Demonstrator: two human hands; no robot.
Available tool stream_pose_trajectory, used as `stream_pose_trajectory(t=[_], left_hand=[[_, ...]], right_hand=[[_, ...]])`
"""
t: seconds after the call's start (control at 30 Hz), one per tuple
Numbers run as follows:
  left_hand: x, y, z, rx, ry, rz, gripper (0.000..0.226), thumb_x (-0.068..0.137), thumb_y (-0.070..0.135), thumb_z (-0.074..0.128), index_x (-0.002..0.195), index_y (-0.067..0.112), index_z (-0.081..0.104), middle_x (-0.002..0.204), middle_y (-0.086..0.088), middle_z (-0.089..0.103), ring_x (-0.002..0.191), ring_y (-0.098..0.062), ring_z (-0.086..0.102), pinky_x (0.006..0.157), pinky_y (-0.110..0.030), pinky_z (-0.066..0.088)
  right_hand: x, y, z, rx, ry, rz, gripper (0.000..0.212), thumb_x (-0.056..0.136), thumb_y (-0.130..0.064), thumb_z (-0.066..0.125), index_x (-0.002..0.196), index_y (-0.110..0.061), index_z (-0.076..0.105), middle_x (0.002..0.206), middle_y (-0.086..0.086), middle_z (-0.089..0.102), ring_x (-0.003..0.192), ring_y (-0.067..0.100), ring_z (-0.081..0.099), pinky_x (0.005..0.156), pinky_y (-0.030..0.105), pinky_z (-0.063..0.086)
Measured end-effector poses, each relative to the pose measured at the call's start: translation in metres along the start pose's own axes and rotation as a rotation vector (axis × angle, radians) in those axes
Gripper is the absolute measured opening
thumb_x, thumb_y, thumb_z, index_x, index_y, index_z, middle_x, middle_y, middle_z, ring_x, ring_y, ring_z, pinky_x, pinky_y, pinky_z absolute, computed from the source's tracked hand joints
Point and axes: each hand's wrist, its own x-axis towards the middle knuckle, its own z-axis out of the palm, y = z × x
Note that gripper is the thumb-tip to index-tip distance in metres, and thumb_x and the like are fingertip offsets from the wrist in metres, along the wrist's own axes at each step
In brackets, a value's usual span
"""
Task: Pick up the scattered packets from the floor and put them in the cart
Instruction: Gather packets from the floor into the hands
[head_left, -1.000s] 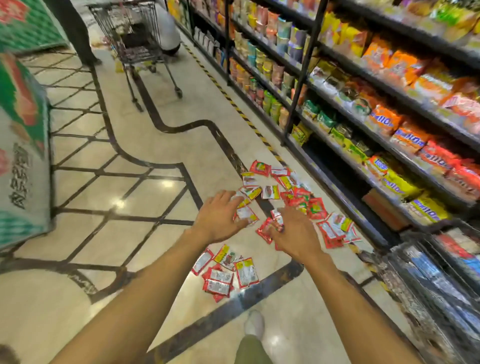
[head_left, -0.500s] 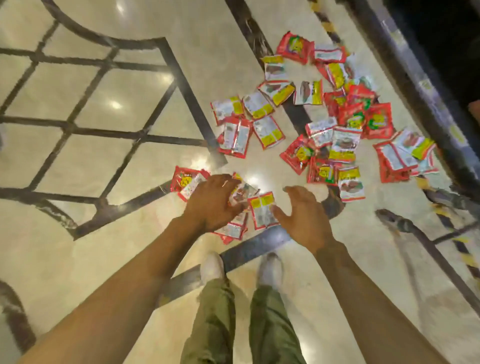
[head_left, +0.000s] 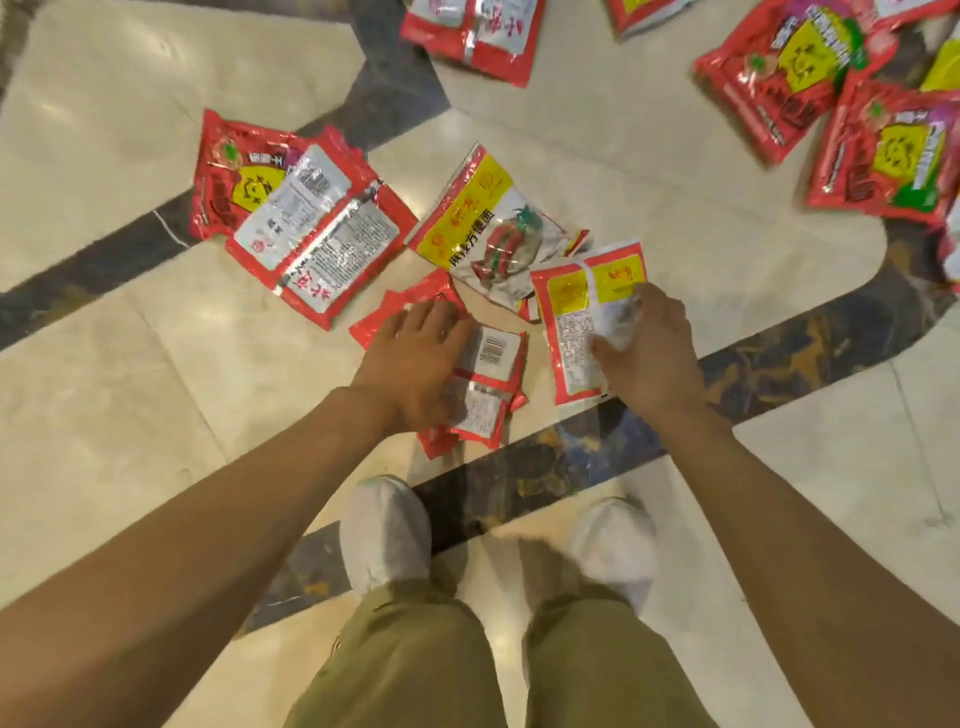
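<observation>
Both bare forearms come in from the bottom corners, stretched forward and down, converging at centre. Left hand (head_left: 415, 358): palm down, back to camera, fingers straight and close together, lying flat on a low stack (head_left: 493, 364) of packets. Right hand (head_left: 652, 358): near the left hand but not touching it, fingers curled, thumb and fingertips pinching the edge of one packet (head_left: 571, 332). Both wrists roughly in line with the forearms. The legs (head_left: 415, 660) are below, with the feet apart.
</observation>
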Motion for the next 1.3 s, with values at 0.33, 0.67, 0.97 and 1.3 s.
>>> stream_pose_trajectory(t=[0.33,0.67,0.97,1.3], left_hand=[[0.007,-0.006,-0.004,0.013,0.111,-0.054,0.074,0.075,0.05,0.083,0.13,0.011,0.054,0.125,-0.014,0.059,0.117,-0.039,0.053,0.1,-0.05,0.039],[-0.108,0.01,-0.128,-1.007,0.035,-0.214,0.057,0.078,0.025,0.067,0.133,0.023,0.05,0.136,0.001,0.065,0.124,-0.021,0.062,0.108,-0.045,0.05],[-0.268,0.074,-0.373,-1.38,0.193,-0.318,0.054,0.087,-0.008,0.073,0.132,0.022,0.064,0.119,-0.001,0.077,0.106,-0.026,0.075,0.096,-0.057,0.058],[-0.433,0.236,-0.635,-1.542,0.251,-0.03,0.033,0.095,-0.003,0.064,0.123,0.014,0.066,0.115,-0.014,0.077,0.092,-0.029,0.078,0.079,-0.046,0.064]], right_hand=[[0.014,-0.003,0.023,0.349,0.011,0.307,0.072,0.073,-0.045,0.092,0.127,-0.009,0.06,0.13,0.015,0.064,0.12,0.035,0.062,0.096,0.038,0.049],[-0.108,-0.049,-0.1,0.705,0.008,0.154,0.038,0.085,-0.024,0.085,0.12,-0.023,0.069,0.114,-0.007,0.077,0.102,0.014,0.074,0.091,0.038,0.06],[-0.267,-0.135,-0.345,1.008,0.033,0.165,0.032,0.091,0.003,0.071,0.113,-0.02,0.065,0.1,-0.008,0.076,0.081,0.0,0.074,0.069,0.019,0.057],[-0.473,-0.156,-0.614,1.071,0.308,0.048,0.051,0.079,-0.019,0.085,0.125,-0.025,0.062,0.12,0.002,0.074,0.113,0.025,0.071,0.101,0.051,0.056]])
